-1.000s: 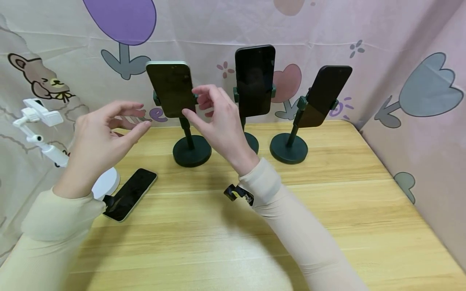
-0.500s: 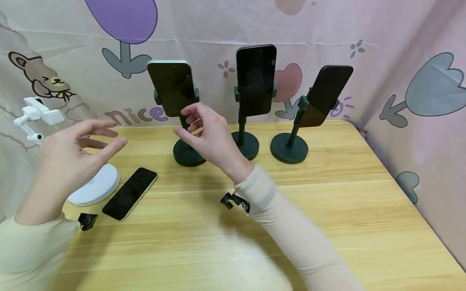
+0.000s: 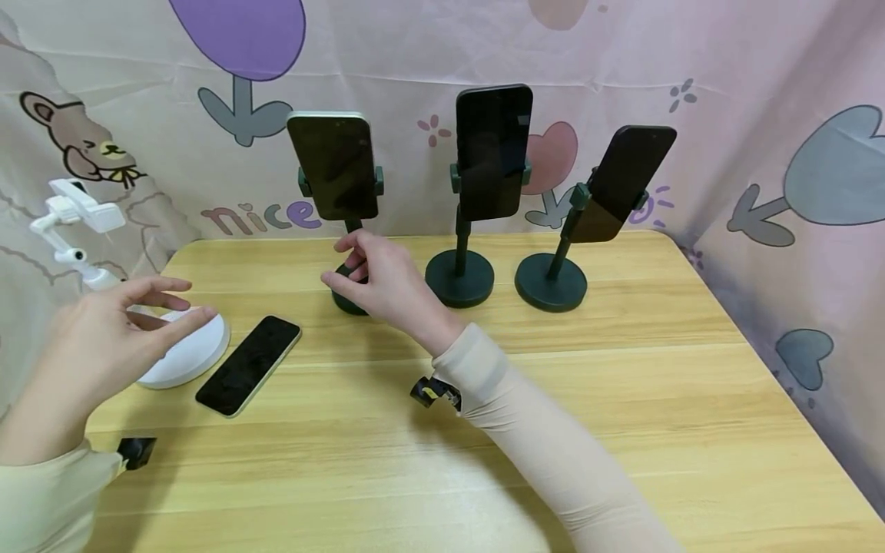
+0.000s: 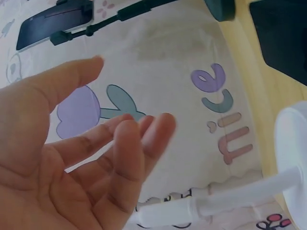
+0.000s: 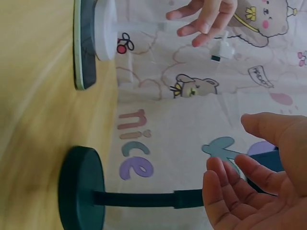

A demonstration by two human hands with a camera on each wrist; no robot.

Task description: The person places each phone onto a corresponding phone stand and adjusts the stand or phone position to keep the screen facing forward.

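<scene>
My right hand [image 3: 390, 284] holds nothing, its fingers loosely bent in front of the post of the left dark green phone stand [image 5: 139, 199]. A phone with a pale edge [image 3: 335, 169] stands clamped upright in that stand, above the hand. My left hand [image 3: 111, 338] is also bare, with thumb and fingers apart, over the white stand [image 3: 176, 369] at the left. In the head view it hides part of that stand's arm. Flat on the table just right of the white base lies another phone [image 3: 249, 365], screen up.
Two more dark green stands hold black phones, the middle phone [image 3: 494, 153] upright and the right phone [image 3: 622, 184] tilted. A printed curtain [image 3: 401, 46] hangs behind the wooden table [image 3: 622, 399]. The white stand's clamp head [image 3: 86, 207] rises at the far left.
My right hand has come down from the left clamped phone to the front of its post. My left hand has drawn back leftward and down, over the white stand. The phones stay put.
</scene>
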